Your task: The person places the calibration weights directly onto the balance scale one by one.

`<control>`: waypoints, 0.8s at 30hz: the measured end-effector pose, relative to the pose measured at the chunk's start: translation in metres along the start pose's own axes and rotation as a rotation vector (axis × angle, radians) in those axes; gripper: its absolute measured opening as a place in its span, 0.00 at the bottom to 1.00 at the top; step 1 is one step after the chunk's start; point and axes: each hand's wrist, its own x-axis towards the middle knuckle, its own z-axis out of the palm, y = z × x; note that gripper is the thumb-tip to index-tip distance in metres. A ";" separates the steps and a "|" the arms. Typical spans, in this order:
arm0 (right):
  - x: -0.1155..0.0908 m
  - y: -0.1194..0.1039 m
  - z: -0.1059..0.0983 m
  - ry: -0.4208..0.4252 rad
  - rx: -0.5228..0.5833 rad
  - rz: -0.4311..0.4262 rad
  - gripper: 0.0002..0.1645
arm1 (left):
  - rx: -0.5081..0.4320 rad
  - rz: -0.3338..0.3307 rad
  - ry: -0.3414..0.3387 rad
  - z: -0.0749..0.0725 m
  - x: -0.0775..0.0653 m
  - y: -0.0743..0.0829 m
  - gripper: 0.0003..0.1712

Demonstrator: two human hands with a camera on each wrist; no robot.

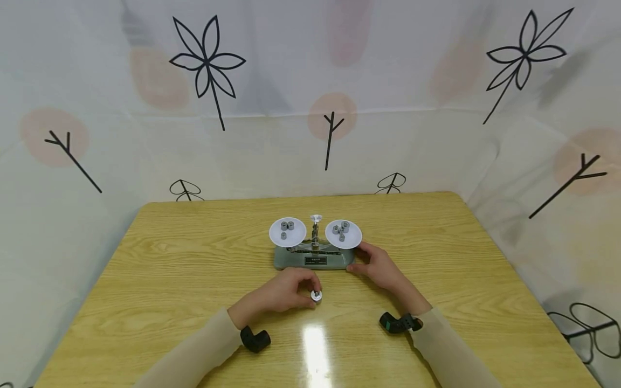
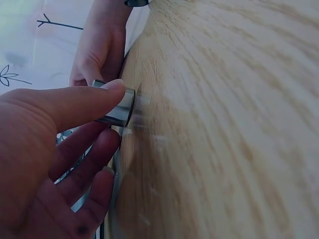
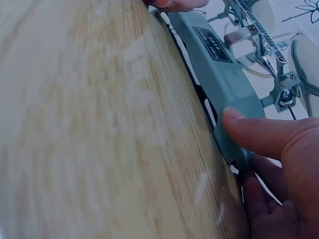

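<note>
Between thumb and fingers, my left hand point(image 1: 286, 290) pinches a shiny metal weight point(image 1: 316, 296) low over the table, in front of a balance scale point(image 1: 291, 259). In the left wrist view the weight point(image 2: 117, 110) is a short cylinder with the thumb laid across it. My right hand point(image 1: 380, 268) grips the right end of the scale's grey-green base point(image 3: 234, 84); its thumb presses the front face, with the fingers round the end. Three small weights point(image 1: 283, 236) sit on the left white pan point(image 1: 274, 237). The right pan point(image 1: 355, 237) bears several weights point(image 1: 342, 237).
The scale stands on a wood-grain table point(image 1: 194, 248), near its middle. A white cloth point(image 1: 271, 161) with plant drawings hangs behind and at both sides. Each wrist wears a black camera point(image 1: 255, 340). Light glares off the tabletop at the front.
</note>
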 end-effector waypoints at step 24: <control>0.009 0.038 0.004 0.002 0.021 0.002 0.42 | 0.002 0.016 0.033 0.000 -0.004 -0.006 0.14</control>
